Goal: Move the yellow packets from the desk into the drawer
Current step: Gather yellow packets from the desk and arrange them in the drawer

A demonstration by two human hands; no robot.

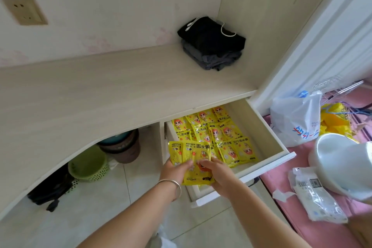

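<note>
The white drawer (267, 143) under the desk stands pulled out, and several yellow hand-warmer packets (213, 129) lie in rows inside it. Over the drawer's near left corner, my left hand (176, 171) and my right hand (218, 175) together hold a small fanned bunch of yellow packets (198, 159). The left hand, with a silver bangle on its wrist, pinches the bunch from the left. The right hand grips its lower right part. The pale wooden desk top (100, 94) carries no yellow packets that I can see.
Folded dark clothes (211, 43) sit in the desk's back right corner. Under the desk are a green basket (88, 164), stacked brown pots (122, 143) and a black bag (52, 187). At right, on a pink surface, lie a white plastic bag (296, 119), a white bowl (340, 163) and a clear package (316, 193).
</note>
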